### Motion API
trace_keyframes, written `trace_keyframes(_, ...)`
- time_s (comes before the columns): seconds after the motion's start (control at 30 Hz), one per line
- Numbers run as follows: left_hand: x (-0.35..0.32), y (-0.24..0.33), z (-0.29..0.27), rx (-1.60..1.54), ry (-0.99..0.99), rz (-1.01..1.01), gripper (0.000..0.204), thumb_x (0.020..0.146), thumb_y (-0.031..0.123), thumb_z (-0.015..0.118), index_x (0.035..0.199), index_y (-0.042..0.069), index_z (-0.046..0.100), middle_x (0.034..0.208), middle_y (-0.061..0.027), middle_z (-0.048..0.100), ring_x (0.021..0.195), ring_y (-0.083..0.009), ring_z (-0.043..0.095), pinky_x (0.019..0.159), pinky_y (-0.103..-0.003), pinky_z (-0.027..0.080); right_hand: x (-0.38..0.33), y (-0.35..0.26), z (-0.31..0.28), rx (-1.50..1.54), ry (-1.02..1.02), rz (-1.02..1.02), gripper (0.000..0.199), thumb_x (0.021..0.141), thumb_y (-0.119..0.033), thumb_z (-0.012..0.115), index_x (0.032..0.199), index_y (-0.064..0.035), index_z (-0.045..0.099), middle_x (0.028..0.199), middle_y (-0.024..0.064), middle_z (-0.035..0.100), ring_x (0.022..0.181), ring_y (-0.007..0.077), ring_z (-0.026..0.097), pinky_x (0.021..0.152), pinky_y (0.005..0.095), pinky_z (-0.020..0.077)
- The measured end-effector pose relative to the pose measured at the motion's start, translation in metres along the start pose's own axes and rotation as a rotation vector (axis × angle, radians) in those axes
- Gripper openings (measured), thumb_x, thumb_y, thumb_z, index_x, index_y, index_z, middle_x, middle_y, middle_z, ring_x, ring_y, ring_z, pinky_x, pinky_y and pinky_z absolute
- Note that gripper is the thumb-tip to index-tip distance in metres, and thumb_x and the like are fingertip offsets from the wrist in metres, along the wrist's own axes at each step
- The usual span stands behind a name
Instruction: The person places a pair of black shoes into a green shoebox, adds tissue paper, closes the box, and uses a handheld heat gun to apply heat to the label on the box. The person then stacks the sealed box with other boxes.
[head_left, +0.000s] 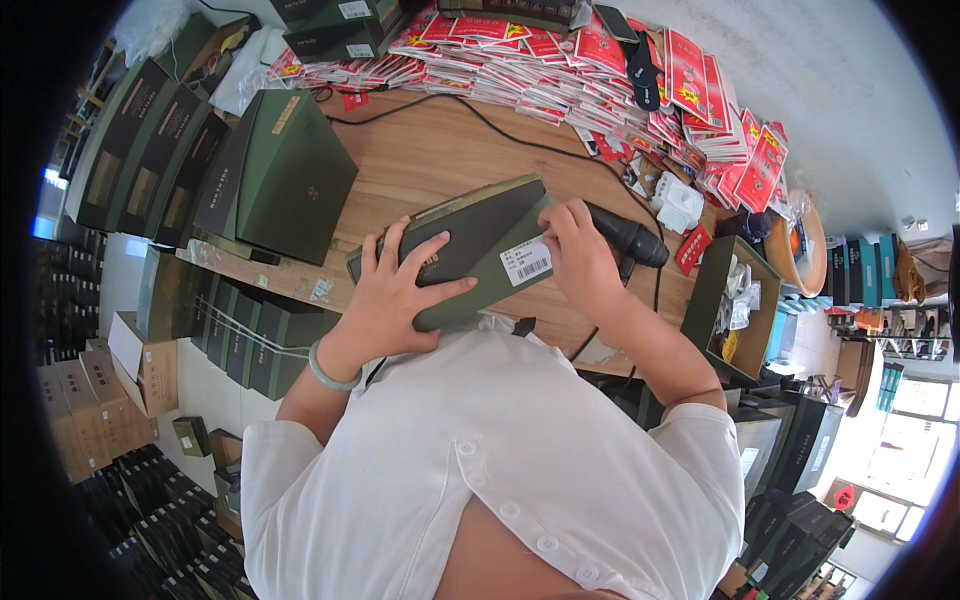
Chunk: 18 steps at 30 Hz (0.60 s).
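Note:
A dark green cardboard box (480,225) is tilted on the wooden table in front of me. My left hand (400,285) holds it, fingers spread across its dark top and thumb by the near edge. A white barcode label (526,262) sits on the box's green side facing me. At the label's upper right, my right hand (580,250) is closed in a pinch against the box edge; its fingertips hide whatever is between them. Beside that hand lies a black handheld device (630,237), possibly a scanner, partly covered by the fingers.
Red-and-white printed packets (520,65) are heaped along the table's back, with a phone (615,24) on top. A large green box (290,180) stands at left. An open green box (735,310) with small items is at right. A black cable (470,105) crosses the table (400,140).

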<state>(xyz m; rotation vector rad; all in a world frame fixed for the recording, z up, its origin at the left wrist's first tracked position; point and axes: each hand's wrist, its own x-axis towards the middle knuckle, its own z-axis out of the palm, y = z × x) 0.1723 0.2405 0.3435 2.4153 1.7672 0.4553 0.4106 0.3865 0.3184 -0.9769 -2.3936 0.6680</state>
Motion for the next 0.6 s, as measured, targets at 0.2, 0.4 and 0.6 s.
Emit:
trace_keyframes(0.2, -0.002, -0.001, 0.000, 0.014, 0.007, 0.004, 0.070, 0.047, 0.026, 0.079, 0.116, 0.039, 0.070, 0.145, -0.0089, 0.042, 0.133, -0.0471, 0.030, 0.102, -0.060, 0.027, 0.001, -0.001, -0.004, 0.182, 0.014, 0.052, 0.021, 0.083, 0.009, 0.063, 0.098, -0.0022, 0.054, 0.096, 0.0116, 0.051, 0.080, 0.0253, 0.061, 0.070, 0.0355, 0.0508)
trace_keyframes(0.4, -0.001, -0.003, 0.001, -0.006, 0.013, -0.003, 0.070, 0.047, 0.026, 0.080, 0.116, 0.039, 0.070, 0.145, -0.0088, 0.042, 0.133, -0.0468, 0.030, 0.101, -0.060, 0.028, -0.013, 0.002, 0.003, 0.155, 0.211, 0.083, 0.018, 0.081, 0.005, 0.070, 0.097, -0.0008, 0.065, 0.098, 0.0102, 0.053, 0.078, 0.0231, 0.060, 0.069, 0.0320, 0.0506)
trace_keyframes(0.6, -0.002, -0.003, 0.002, -0.003, -0.001, -0.001, 0.070, 0.049, 0.026, 0.081, 0.117, 0.038, 0.070, 0.146, -0.0084, 0.040, 0.135, -0.0461, 0.029, 0.102, -0.061, 0.027, -0.016, 0.017, 0.021, -0.054, 0.265, 0.006, 0.014, 0.083, 0.000, 0.072, 0.096, -0.0003, 0.070, 0.102, 0.0123, 0.055, 0.079, 0.0241, 0.060, 0.069, 0.0345, 0.0510)
